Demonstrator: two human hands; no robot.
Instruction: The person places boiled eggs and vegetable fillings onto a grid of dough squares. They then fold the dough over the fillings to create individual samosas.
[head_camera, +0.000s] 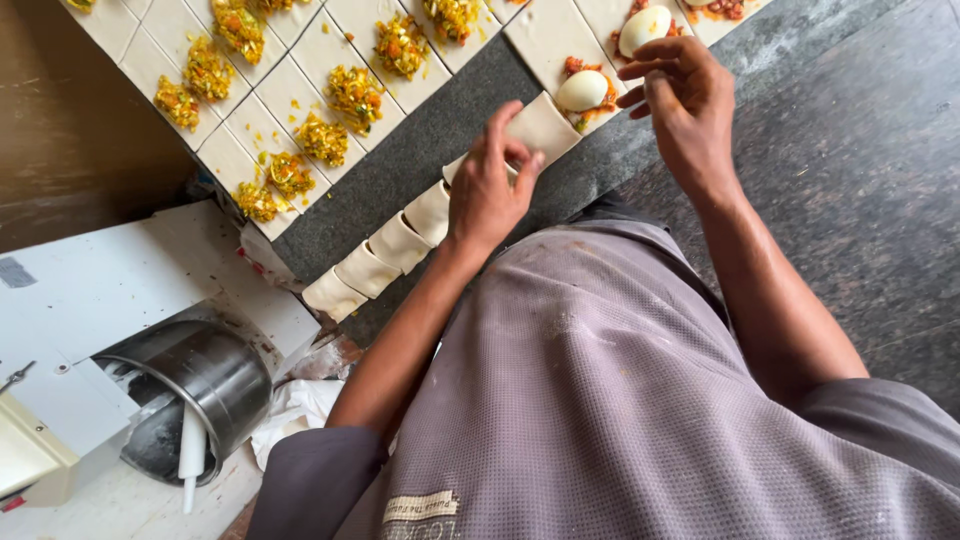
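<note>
My left hand (487, 185) pinches the near edge of a pale dough square (545, 125) that carries a halved boiled egg (582, 90) on orange-red filling. My right hand (680, 95) hovers with curled fingers just right of that egg, beside a second egg half (645, 28) on another dough square; it holds nothing I can see. A row of folded, closed pastries (385, 255) runs down-left from my left hand along the dark stone counter (850, 180).
Dough squares topped with yellow vegetable filling (325, 135) cover the upper left of the counter. At lower left stands a white machine (100, 290) with a steel container (200, 390) holding a white-handled tool, and crumpled white paper beside it.
</note>
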